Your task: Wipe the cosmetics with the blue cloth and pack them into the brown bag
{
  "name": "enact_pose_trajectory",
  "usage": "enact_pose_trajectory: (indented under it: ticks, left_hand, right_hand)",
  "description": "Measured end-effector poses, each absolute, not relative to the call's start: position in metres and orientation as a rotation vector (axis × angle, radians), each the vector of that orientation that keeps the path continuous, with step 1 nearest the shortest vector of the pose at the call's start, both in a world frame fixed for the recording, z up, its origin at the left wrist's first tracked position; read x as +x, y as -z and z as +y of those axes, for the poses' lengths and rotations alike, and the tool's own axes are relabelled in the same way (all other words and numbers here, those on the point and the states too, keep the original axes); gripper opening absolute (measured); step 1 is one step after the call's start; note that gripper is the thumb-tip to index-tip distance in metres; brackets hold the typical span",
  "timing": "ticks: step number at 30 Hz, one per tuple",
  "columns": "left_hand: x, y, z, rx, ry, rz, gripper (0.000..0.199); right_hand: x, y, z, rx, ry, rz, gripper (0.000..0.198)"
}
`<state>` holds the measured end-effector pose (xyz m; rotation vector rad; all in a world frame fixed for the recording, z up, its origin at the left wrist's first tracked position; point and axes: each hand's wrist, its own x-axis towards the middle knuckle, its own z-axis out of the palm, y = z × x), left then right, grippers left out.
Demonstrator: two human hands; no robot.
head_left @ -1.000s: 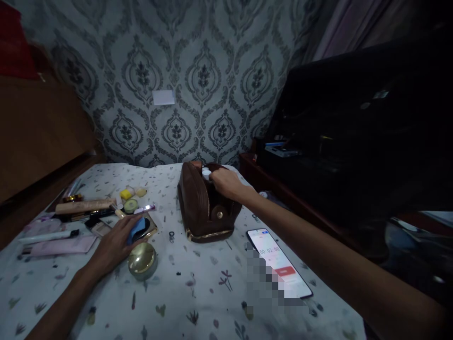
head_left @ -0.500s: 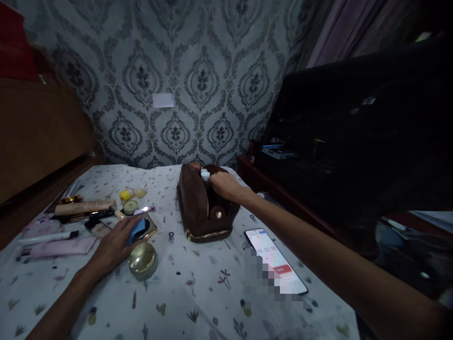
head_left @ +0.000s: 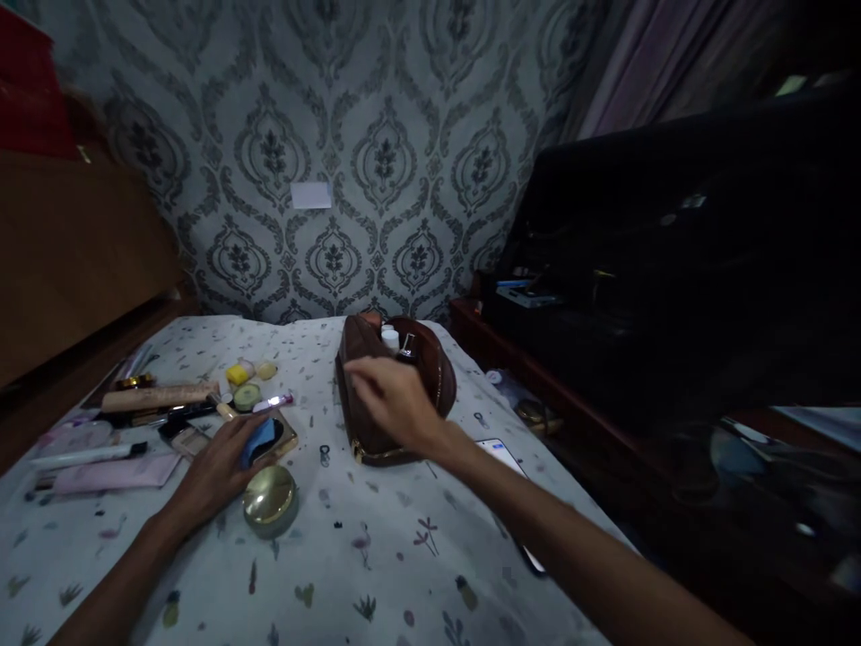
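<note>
My left hand [head_left: 219,459] rests low over the bedding, its thumb and fingers curved around a small blue soft-looking piece [head_left: 259,441]. Under and beside it lies a gold-edged compact [head_left: 289,438] with a dark oval. A round gold-lidded jar [head_left: 270,495] stands just in front of that hand. My right hand [head_left: 394,399], slightly blurred, hangs before a brown cosmetic bag [head_left: 356,413], fingers loosely bent with nothing visible in them. Inside the unzipped bag are white caps [head_left: 390,339] and a dark bottle top [head_left: 407,347]. My right hand and wrist cover part of the bag's front.
Makeup items lie at the left: a pink tube [head_left: 117,474], a white pen-like tube [head_left: 91,453], a beige tube [head_left: 161,395], a green round pot [head_left: 247,396] and a yellow piece [head_left: 237,373]. A phone [head_left: 501,453] is partly under my right forearm. A dark case [head_left: 639,269] stands right.
My right hand has come out of the bag and moved left and toward me. The dark bottle top now shows inside the bag. My left hand stays in place.
</note>
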<state>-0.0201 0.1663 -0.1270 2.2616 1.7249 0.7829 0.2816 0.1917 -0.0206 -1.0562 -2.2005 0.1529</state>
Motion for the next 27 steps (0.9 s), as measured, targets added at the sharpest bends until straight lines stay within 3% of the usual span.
enact_pose_trajectory:
  ticks: [3, 6, 11, 13, 17, 22, 27]
  left_hand:
    - [-0.023, 0.125, 0.170, 2.195, -0.907, 1.713, 0.058]
    - [-0.021, 0.115, 0.170, 2.095, -1.039, 1.688, 0.060]
    - [-0.002, 0.095, 0.162, 2.089, -1.202, 1.575, 0.059]
    - [0.005, 0.090, 0.160, 2.122, -1.203, 1.535, 0.060]
    - [0.006, 0.084, 0.158, 2.052, -1.209, 1.463, 0.051]
    - [0.010, 0.070, 0.162, 1.987, -1.450, 1.604, 0.044]
    - [0.029, 0.067, 0.169, 2.168, -1.202, 1.569, 0.048]
  right_hand:
    - [0.250, 0.047, 0.175, -0.825, -0.401, -2.168, 0.034]
    - [0.219, 0.073, 0.180, -0.921, -0.695, -1.959, 0.033]
    - [0.179, 0.100, 0.197, -0.782, -1.544, -1.430, 0.048]
    - [0.174, 0.107, 0.197, -0.632, -1.734, -1.206, 0.054]
    - [0.183, 0.120, 0.192, -0.636, -1.746, -1.031, 0.055]
    - [0.199, 0.120, 0.184, -0.642, -1.538, -1.278, 0.044]
    - [0.201, 0.109, 0.177, -0.564, -1.366, -1.484, 0.039]
